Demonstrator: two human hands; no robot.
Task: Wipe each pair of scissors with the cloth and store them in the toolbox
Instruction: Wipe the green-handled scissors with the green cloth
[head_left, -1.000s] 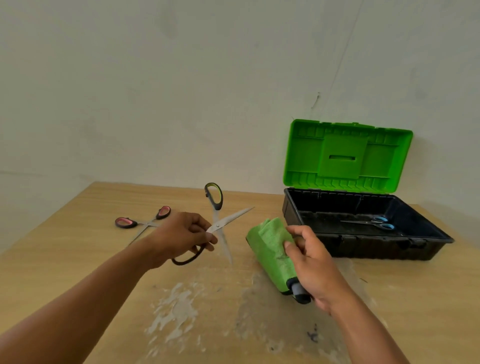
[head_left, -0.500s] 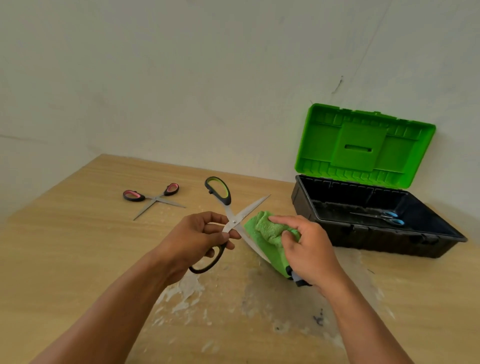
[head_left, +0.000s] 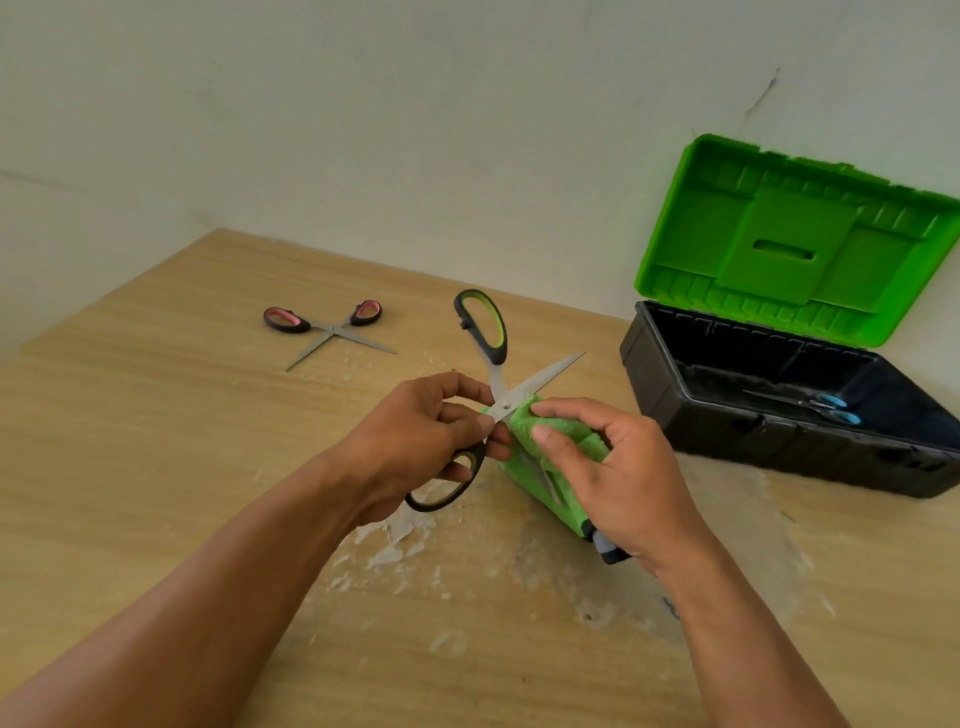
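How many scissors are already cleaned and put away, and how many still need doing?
One looks done: the blue-handled scissors lie inside the open toolbox. One is in hand: the left hand holds the green-and-black scissors open while the right hand presses the green cloth around one blade. One is left: the pink-handled scissors lie open on the table, untouched.

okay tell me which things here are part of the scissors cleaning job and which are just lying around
Part of the job:
green-handled scissors, left hand
green cloth, right hand
pink-handled scissors
blue-handled scissors
toolbox

Just lying about:
nothing else on the table
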